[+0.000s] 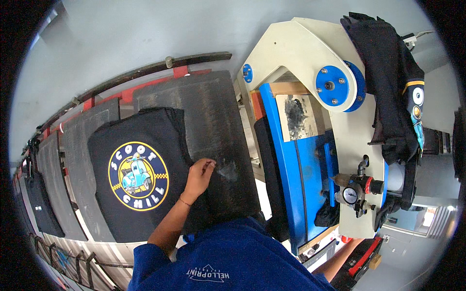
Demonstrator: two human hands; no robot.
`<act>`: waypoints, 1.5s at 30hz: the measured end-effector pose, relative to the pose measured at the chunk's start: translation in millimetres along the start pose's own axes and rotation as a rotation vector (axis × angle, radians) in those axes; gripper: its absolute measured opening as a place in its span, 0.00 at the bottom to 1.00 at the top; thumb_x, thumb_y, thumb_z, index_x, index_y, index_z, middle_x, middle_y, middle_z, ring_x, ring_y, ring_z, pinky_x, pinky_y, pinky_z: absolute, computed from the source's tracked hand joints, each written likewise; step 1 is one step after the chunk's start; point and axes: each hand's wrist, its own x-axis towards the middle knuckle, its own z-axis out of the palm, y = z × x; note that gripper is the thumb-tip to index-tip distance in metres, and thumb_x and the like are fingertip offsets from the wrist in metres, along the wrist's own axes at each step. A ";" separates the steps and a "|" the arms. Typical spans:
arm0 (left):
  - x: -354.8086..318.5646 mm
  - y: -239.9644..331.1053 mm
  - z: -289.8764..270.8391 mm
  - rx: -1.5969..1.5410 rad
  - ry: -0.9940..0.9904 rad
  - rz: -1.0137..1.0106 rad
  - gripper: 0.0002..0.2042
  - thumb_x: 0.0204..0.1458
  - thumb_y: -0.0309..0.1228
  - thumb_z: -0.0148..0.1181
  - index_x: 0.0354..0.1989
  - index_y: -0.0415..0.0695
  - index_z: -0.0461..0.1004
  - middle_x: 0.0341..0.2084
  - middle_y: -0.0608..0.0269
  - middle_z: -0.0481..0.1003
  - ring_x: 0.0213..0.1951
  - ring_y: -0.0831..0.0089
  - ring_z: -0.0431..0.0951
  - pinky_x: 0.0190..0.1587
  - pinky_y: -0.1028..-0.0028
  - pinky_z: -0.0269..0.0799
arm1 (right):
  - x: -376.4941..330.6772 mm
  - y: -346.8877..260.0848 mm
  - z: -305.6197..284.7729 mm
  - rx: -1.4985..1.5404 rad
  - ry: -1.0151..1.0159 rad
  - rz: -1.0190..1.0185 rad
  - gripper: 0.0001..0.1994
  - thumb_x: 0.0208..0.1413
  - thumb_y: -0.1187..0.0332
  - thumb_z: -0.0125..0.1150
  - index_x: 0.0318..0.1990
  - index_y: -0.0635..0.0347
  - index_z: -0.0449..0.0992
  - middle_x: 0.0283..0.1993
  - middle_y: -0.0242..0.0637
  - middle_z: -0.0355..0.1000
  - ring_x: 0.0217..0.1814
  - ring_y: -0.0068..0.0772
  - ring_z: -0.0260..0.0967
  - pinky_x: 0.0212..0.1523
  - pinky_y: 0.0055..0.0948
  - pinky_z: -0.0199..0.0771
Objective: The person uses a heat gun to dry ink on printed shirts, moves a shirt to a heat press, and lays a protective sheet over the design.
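Observation:
A black T-shirt [104,213] lies flat on a dark board, its round yellow-edged print showing a light blue scooter. My left hand [199,177] is over the shirt's right edge and the bare part of the dark board [213,116]. Its fingers are curled together, with nothing visible between them. On the other side, my right forearm [342,254] reaches under the white arm of a blue and white press machine [291,189]. The fingers of my right hand are hidden behind the machine, close to a small red part [345,239].
Several grey boards stand in a row at the left, one with another black shirt [43,203]. Dark garments [383,82] hang over the machine's top. A pressure gauge [350,195] juts from its side. A dark rail [145,72] runs behind the boards.

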 end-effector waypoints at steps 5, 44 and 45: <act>-3.3 2.5 -3.3 -0.007 0.032 0.010 0.07 0.58 0.26 0.54 0.38 0.36 0.76 0.29 0.55 0.76 0.29 0.71 0.75 0.33 0.73 0.70 | 0.8 -4.0 1.8 0.003 -0.007 -0.008 0.21 0.57 0.70 0.51 0.56 0.72 0.67 0.57 0.49 0.67 0.57 0.41 0.65 0.58 0.36 0.63; 21.6 -27.4 -91.3 0.931 0.548 0.154 0.29 0.56 0.39 0.56 0.61 0.33 0.60 0.62 0.39 0.59 0.65 0.40 0.54 0.65 0.49 0.49 | -11.7 -24.1 9.0 0.023 -0.032 -0.066 0.22 0.56 0.73 0.50 0.59 0.71 0.65 0.59 0.49 0.66 0.57 0.40 0.66 0.57 0.36 0.65; 29.2 -34.3 -93.9 0.938 0.550 0.187 0.30 0.57 0.42 0.54 0.62 0.33 0.60 0.63 0.39 0.58 0.66 0.41 0.53 0.66 0.48 0.48 | -12.5 -25.3 8.9 0.028 -0.031 -0.069 0.22 0.56 0.73 0.50 0.59 0.71 0.65 0.59 0.49 0.66 0.57 0.40 0.66 0.57 0.36 0.65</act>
